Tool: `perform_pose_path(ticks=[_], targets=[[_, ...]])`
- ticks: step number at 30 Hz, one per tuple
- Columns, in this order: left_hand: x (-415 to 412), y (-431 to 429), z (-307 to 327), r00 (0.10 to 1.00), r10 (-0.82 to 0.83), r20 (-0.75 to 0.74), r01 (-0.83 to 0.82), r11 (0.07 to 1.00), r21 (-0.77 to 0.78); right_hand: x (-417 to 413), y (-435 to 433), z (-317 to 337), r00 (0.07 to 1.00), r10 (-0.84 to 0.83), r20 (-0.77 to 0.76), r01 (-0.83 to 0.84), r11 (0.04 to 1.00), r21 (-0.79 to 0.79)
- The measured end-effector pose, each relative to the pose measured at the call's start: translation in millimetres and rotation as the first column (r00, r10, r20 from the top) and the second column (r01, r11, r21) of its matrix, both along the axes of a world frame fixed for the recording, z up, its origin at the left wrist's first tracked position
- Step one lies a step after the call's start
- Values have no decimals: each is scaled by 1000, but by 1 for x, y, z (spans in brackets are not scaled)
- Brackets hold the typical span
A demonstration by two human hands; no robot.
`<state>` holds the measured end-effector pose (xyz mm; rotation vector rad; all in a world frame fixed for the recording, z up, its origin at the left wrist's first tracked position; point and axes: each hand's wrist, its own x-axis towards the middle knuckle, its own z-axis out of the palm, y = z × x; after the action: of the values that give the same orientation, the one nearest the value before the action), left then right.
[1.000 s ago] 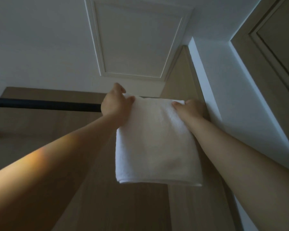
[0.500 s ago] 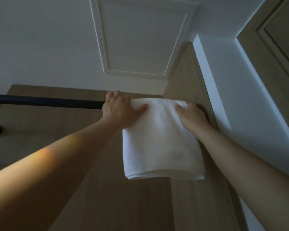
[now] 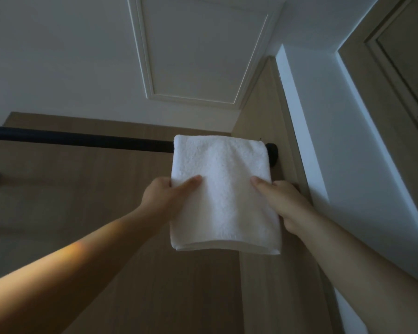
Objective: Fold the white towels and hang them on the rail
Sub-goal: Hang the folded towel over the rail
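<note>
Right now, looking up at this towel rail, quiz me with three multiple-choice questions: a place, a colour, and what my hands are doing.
1. Where on the rail does the towel hang?
A. left end
B. middle
C. right end, beside the wall mount

2. What colour is the rail?
A. black
B. white
C. gold

3. What holds the towel?
A. nothing
B. left hand and right hand, one at each side edge
C. one hand only

Answers: 1 C, its edge sits next to the mount. 2 A, the bar looks black. 3 B, a thumb presses the front at each side.
</note>
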<state>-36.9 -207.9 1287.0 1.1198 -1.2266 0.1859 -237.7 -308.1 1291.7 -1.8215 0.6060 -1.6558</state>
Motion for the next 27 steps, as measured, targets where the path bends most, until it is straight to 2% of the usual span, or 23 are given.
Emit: perform_pose_path(ticks=[4, 9, 13, 18, 22, 24, 27], targets=[[0, 5, 3, 999, -20, -33, 17, 995, -95, 1, 1, -3, 999, -14, 50, 17, 998, -64], [-3, 8, 33, 998, 65, -27, -69, 972, -223, 10, 10, 24, 966, -198, 169, 240, 929, -283], [-3, 5, 61, 986, 165, 0, -159, 950, -267, 16, 10, 53, 939, -260, 226, 324, 888, -325], [1, -7, 56, 981, 196, -2, -192, 957, -218, 23, -3, 60, 938, -277, 208, 332, 890, -312], [6, -12, 46, 970, 242, -35, -243, 969, -42, 23, -7, 56, 943, -257, 212, 314, 899, -305], [7, -9, 41, 985, 158, -62, -156, 987, 46, 22, -7, 53, 946, -257, 198, 309, 898, -312], [9, -6, 29, 988, -87, -126, 105, 985, 139, 23, -8, 49, 948, -267, 172, 311, 895, -320]])
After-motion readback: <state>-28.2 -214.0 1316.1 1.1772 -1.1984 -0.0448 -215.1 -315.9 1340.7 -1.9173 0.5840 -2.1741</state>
